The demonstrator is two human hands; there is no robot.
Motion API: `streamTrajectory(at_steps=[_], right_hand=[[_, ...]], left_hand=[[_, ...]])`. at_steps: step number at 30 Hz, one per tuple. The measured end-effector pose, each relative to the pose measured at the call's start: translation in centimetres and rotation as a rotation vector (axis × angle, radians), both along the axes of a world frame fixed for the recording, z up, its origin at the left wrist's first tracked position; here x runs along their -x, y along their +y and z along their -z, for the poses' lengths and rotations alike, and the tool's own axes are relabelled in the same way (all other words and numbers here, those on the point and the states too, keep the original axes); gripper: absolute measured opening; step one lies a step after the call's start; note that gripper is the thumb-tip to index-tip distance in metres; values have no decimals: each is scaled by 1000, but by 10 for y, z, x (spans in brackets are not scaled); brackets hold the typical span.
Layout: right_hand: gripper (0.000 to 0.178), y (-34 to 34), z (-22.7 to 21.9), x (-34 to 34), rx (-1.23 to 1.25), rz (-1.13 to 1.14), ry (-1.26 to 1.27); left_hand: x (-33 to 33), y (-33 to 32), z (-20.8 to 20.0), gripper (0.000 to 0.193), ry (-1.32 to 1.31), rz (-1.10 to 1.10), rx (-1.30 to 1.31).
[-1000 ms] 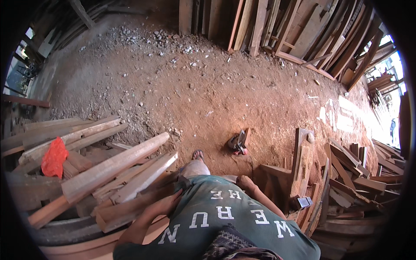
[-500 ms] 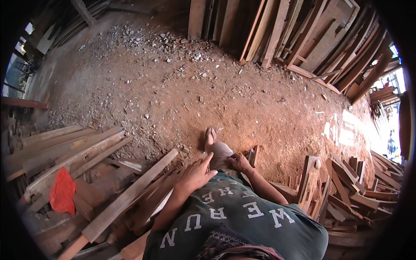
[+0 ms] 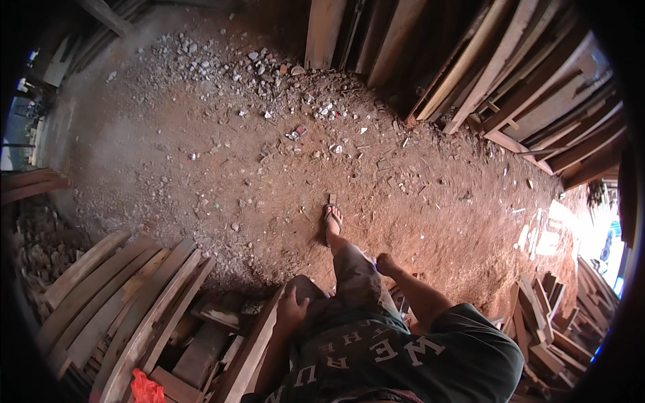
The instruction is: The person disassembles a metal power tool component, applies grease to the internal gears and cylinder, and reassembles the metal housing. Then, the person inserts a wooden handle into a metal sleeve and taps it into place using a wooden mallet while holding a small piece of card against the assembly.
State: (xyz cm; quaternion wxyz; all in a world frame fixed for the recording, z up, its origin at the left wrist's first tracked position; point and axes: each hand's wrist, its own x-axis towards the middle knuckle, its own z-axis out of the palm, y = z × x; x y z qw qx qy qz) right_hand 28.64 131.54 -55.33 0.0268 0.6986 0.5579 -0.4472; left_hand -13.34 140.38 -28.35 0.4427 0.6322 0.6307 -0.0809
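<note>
My left hand (image 3: 291,310) hangs by my left thigh, close to a long board. Its thumb stands apart from the fingers and nothing shows in it. My right hand (image 3: 386,264) is closed beside my right knee. A small pale patch shows next to it, and whether the fingers hold anything I cannot make out. Dark shorts (image 3: 356,272) cover my thighs. One foot in a flip-flop (image 3: 332,220) is set on the bare dirt floor (image 3: 269,181) in front of me.
Long wooden planks (image 3: 134,289) are stacked at the left, with a red plastic bag (image 3: 146,387) on them. Tall boards and frames (image 3: 497,74) lean at the far right. Stone rubble (image 3: 201,57) lies at the back, wood offcuts (image 3: 547,322) at the right.
I have moved forward, and the planks and red bag now sit lower in view. Both hands have swung apart, the left down by my thigh, the right out past my knee.
</note>
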Motion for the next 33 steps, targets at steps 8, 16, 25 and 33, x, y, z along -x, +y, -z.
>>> streamTrajectory(at_steps=[8, 16, 25, 33], right_hand=[[23, 296, 8, 47, 42, 163, 73], [23, 526, 198, 120, -24, 278, -48], [39, 704, 396, 175, -410, 126, -184], [25, 700, 405, 175, -396, -28, -206]], left_hand=[[-8, 130, 120, 78, 169, -169, 10], [8, 248, 172, 71, 202, -180, -53], [54, 279, 181, 67, 322, -230, -99], [57, 293, 177, 66, 296, -231, -59]])
